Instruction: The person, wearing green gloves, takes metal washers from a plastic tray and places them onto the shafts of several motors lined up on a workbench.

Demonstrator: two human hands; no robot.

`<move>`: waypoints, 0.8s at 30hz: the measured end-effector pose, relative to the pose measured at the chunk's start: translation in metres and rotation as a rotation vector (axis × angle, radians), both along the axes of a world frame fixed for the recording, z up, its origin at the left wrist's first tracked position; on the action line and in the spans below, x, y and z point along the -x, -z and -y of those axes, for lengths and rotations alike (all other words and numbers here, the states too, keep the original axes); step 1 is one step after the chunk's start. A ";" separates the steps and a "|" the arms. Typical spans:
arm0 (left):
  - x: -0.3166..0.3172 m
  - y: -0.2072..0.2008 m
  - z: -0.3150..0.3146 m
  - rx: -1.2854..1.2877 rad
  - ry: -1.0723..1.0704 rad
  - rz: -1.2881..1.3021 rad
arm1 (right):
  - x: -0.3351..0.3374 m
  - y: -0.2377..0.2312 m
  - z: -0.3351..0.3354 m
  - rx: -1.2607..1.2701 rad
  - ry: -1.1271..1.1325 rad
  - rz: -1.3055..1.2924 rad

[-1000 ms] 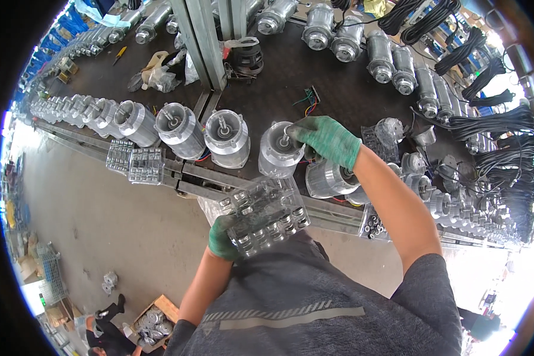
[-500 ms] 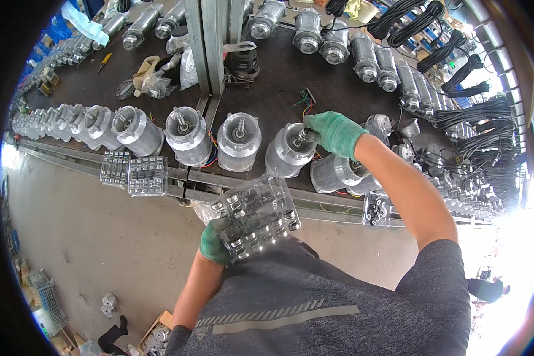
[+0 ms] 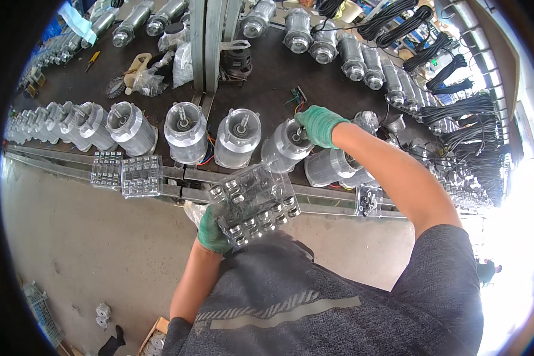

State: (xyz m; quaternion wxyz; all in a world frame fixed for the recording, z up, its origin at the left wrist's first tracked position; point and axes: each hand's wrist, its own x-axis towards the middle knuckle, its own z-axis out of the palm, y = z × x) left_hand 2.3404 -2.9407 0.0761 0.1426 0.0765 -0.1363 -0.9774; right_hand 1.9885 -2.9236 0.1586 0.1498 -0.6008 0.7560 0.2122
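Observation:
My left hand [image 3: 212,231], in a green glove, grips a clear plastic tray [image 3: 252,199] by its lower left corner. The tray is tilted, and short shiny metal cylinders [image 3: 250,225] fill part of its pockets. My right hand [image 3: 319,126], gloved alike, is closed at the open top of a grey metal motor housing [image 3: 283,151]. Its fingertips are over the end of the shaft; whatever they pinch is mostly hidden. Left of that housing stand another motor housing [image 3: 238,139] and one more [image 3: 186,135], both upright with shafts pointing up.
A metal post [image 3: 204,47] rises from the dark bench [image 3: 261,89]. Two filled clear trays [image 3: 141,177] sit at the front rail on the left, a small tray of rings [image 3: 368,202] on the right. Finished-looking motors [image 3: 298,32] and coiled black cables [image 3: 463,113] line the back and right.
The whole view has shifted slightly, so the bench things appear a little further left. My right hand stays at the same housing's shaft, and my left still holds the tray.

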 end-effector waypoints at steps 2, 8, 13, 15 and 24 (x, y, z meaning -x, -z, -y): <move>-0.004 -0.003 0.001 0.006 -0.003 -0.029 | -0.001 0.003 0.000 0.033 0.014 0.032; -0.013 -0.010 -0.001 -0.009 0.045 -0.135 | -0.019 0.022 0.012 -0.130 -0.036 -0.110; -0.022 -0.008 -0.005 0.070 0.017 -0.093 | -0.031 0.011 0.011 -0.071 0.027 -0.136; -0.030 -0.004 -0.007 0.091 -0.038 -0.103 | -0.040 -0.006 0.011 -0.044 0.066 -0.136; -0.045 -0.005 0.003 0.106 -0.071 -0.006 | -0.196 -0.039 -0.021 0.555 -0.523 0.378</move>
